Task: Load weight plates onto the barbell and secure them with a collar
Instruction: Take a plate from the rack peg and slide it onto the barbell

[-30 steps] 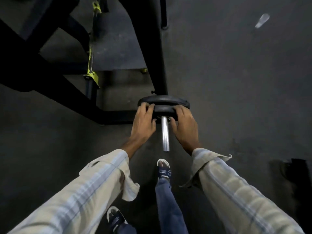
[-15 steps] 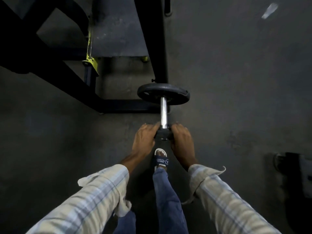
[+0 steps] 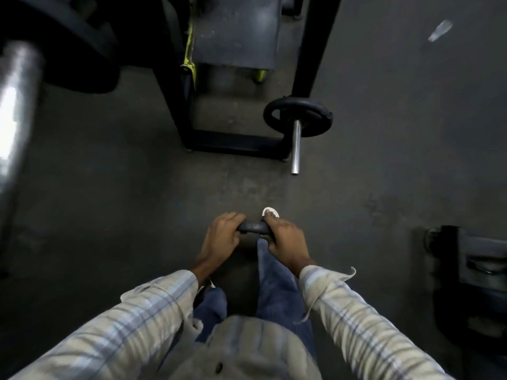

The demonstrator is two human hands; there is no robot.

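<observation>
A black weight plate (image 3: 315,116) sits on the chrome barbell sleeve (image 3: 295,149), whose bare end points toward me in the upper middle of the head view. Well below it, close to my body, both hands grip a small dark round plate (image 3: 253,227) from its two sides. My left hand (image 3: 220,237) is closed on its left edge and my right hand (image 3: 286,242) on its right edge. The small plate is off the sleeve and mostly hidden by my fingers.
A black rack frame (image 3: 236,141) stands on the dark floor left of the barbell. A second thick chrome sleeve (image 3: 16,105) with large black plates (image 3: 82,50) fills the upper left. Dark equipment (image 3: 472,270) sits at the right edge. My sandalled foot (image 3: 270,212) is just beyond my hands.
The small plate slid along the sleeve from against the larger plate to its end, then came off. Both hands now hold it near my body, and the view has drawn back.
</observation>
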